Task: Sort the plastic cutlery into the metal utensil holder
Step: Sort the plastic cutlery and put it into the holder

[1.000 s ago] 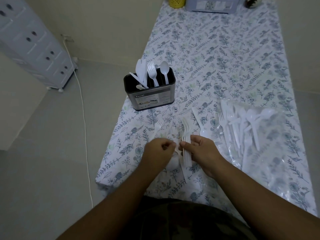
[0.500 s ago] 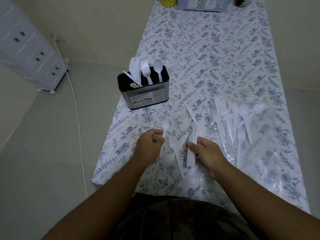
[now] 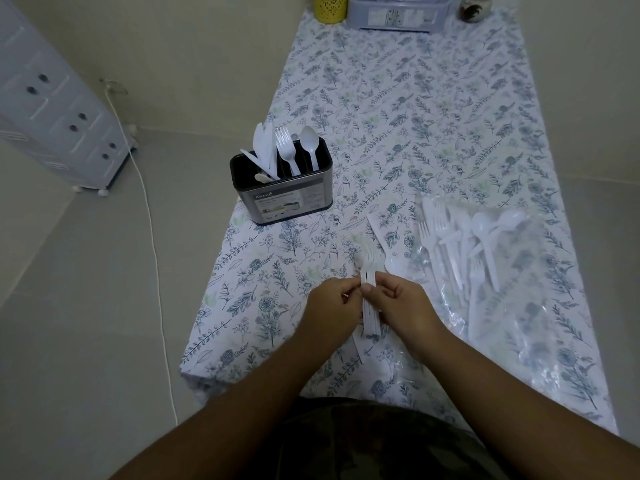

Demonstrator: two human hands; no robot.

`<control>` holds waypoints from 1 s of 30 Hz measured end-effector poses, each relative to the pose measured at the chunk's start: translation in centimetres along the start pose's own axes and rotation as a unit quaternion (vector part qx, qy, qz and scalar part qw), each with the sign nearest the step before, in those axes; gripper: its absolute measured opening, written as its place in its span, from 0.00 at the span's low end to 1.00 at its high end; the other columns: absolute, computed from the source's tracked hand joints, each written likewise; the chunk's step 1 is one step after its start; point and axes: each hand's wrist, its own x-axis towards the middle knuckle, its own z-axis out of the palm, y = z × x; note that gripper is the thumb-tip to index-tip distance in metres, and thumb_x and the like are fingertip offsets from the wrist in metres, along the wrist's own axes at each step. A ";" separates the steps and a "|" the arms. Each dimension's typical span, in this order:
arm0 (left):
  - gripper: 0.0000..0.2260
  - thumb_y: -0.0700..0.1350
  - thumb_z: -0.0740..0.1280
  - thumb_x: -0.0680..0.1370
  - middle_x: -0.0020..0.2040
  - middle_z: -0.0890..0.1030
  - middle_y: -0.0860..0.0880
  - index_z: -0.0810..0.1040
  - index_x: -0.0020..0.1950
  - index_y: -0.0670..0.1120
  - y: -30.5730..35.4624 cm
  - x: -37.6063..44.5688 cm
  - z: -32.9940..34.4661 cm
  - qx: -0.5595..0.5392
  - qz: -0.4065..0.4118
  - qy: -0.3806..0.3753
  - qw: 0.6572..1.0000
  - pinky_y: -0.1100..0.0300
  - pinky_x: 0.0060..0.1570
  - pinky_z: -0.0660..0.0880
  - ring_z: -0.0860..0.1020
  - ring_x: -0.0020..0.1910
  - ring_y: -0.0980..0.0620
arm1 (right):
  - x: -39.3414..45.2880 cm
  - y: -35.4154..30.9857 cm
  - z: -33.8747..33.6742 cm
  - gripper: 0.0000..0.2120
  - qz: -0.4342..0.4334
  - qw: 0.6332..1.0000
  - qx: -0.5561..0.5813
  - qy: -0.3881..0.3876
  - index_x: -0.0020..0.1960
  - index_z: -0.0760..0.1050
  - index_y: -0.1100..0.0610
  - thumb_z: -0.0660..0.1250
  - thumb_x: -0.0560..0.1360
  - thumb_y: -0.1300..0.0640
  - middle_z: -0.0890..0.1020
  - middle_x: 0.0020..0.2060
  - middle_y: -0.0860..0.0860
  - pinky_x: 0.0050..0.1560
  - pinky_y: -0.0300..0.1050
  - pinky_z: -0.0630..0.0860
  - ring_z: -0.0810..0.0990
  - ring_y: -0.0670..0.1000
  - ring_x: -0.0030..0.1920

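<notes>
A stack of white plastic forks (image 3: 369,278) is held between both hands just above the flowered tablecloth (image 3: 398,109). My right hand (image 3: 403,303) grips the stack from the right and my left hand (image 3: 332,306) pinches it from the left. The metal utensil holder (image 3: 289,197) stands at the table's left edge with white knives (image 3: 263,147), forks (image 3: 286,150) and a spoon (image 3: 309,145) upright in it. A loose knife (image 3: 377,233) and a spoon (image 3: 393,266) lie just beyond my hands.
A clear plastic bag (image 3: 519,306) with several white forks and spoons (image 3: 485,237) on it lies to the right. A yellow cup (image 3: 329,6), a lidded plastic box (image 3: 398,12) and a small jar (image 3: 472,8) stand at the far end. A white cable (image 3: 152,237) runs over the floor at left.
My left hand has come back to the fork stack in my right hand and now pinches it. The spoon that lay between my hands is no longer in plain sight.
</notes>
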 end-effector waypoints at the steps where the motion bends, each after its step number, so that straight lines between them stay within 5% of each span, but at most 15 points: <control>1: 0.09 0.48 0.66 0.80 0.44 0.84 0.51 0.83 0.58 0.52 0.1 0.0 0.0 -0.012 -0.003 -0.003 1.000 0.48 0.45 0.83 0.84 0.41 0.52 | 0.1 0.0 0.1 0.07 -0.006 1.000 -0.017 0.009 0.55 0.84 0.54 0.69 0.80 0.56 0.87 0.46 0.57 0.54 0.62 0.80 0.85 0.60 0.50; 4: 0.08 0.47 0.67 0.80 0.41 0.85 0.53 0.85 0.53 0.50 0.3 0.0 -0.1 -0.036 -0.016 0.006 0.999 0.49 0.45 0.83 0.84 0.40 0.55 | 0.3 -0.1 0.4 0.12 0.006 1.000 -0.019 0.018 0.47 0.86 0.45 0.64 0.83 0.54 0.88 0.43 0.46 0.55 0.55 0.83 0.87 0.50 0.48; 10: 0.08 0.41 0.72 0.77 0.38 0.84 0.60 0.85 0.55 0.46 0.3 -0.1 -0.6 -0.082 -0.044 0.037 0.995 0.51 0.46 0.84 0.85 0.40 0.57 | 1.0 0.0 0.3 0.13 0.067 0.997 0.033 -0.006 0.58 0.85 0.56 0.64 0.79 0.56 0.88 0.49 0.57 0.57 0.60 0.83 0.87 0.58 0.51; 14: 0.15 0.41 0.72 0.77 0.40 0.85 0.51 0.81 0.64 0.46 0.3 0.2 -1.2 -0.088 -0.058 0.026 0.994 0.50 0.46 0.84 0.85 0.40 0.55 | 1.1 0.5 0.1 0.16 0.079 0.994 0.067 -0.016 0.65 0.80 0.59 0.68 0.80 0.56 0.87 0.52 0.58 0.59 0.59 0.82 0.86 0.57 0.54; 19: 0.14 0.44 0.72 0.77 0.43 0.84 0.51 0.80 0.63 0.48 0.7 0.3 -1.7 -0.068 -0.052 0.046 0.995 0.53 0.46 0.84 0.84 0.42 0.57 | 1.4 0.3 0.7 0.13 0.045 0.998 0.041 -0.023 0.63 0.81 0.59 0.69 0.80 0.58 0.87 0.54 0.56 0.57 0.55 0.83 0.86 0.55 0.55; 25: 0.14 0.45 0.75 0.75 0.46 0.82 0.58 0.82 0.60 0.44 1.4 0.7 -2.8 -0.030 -0.009 0.103 0.994 0.74 0.43 0.76 0.81 0.45 0.67 | 1.1 -1.9 1.6 0.09 -0.069 0.993 -0.091 -0.028 0.45 0.87 0.50 0.69 0.80 0.58 0.87 0.40 0.55 0.54 0.64 0.81 0.84 0.63 0.47; 30: 0.15 0.42 0.74 0.76 0.49 0.84 0.52 0.81 0.62 0.45 5.6 3.8 -7.1 0.007 0.088 0.133 0.987 0.74 0.46 0.76 0.81 0.47 0.66 | 3.2 -8.2 3.2 0.08 -0.162 0.978 -0.128 -0.010 0.49 0.86 0.48 0.70 0.79 0.58 0.88 0.41 0.48 0.53 0.58 0.83 0.87 0.50 0.44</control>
